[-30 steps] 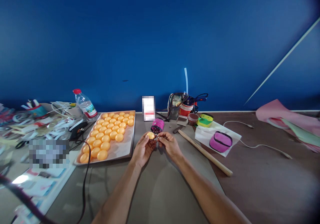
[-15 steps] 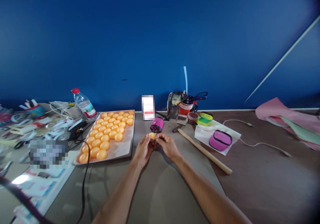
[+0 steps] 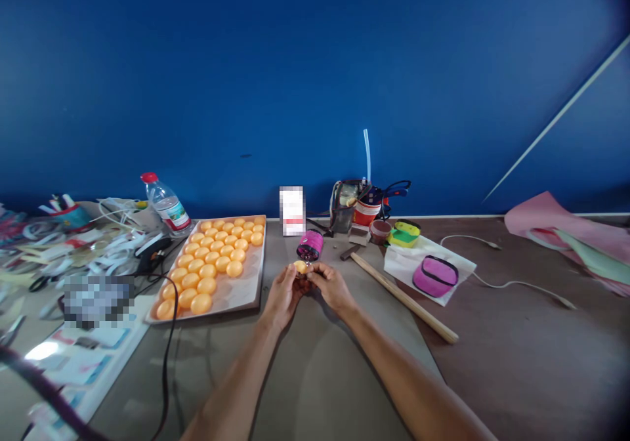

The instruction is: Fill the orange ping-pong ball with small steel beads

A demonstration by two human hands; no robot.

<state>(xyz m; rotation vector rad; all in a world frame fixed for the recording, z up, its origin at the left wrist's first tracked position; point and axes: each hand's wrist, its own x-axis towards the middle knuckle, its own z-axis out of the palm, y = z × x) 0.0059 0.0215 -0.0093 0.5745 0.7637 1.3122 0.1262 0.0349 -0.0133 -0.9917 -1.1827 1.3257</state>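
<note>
Low over the middle of the table, my left hand (image 3: 283, 293) is closed around an orange ball (image 3: 300, 267) that looks like a table tennis ball. My right hand (image 3: 331, 287) pinches at the ball's right side; whatever sits between those fingertips is too small to make out. Just beyond the fingers lies a pink mesh pouch (image 3: 311, 240) with small dark pieces at its near opening. A tray (image 3: 250, 283) to the left carries several rows of similar orange balls (image 3: 207, 271).
On the right lie a hammer (image 3: 403, 298) and a pink zip pouch (image 3: 436, 276) on white paper (image 3: 398, 261). Behind stand a small dark red pot (image 3: 380, 232) and a yellow-green pouch (image 3: 404, 233). A bottle (image 3: 170, 208), loose strips (image 3: 105, 247) and a dark cable (image 3: 165, 369) are left.
The view has shifted very slightly. Both hands keep the same hold at the ball, with hardly any visible finger movement.
</note>
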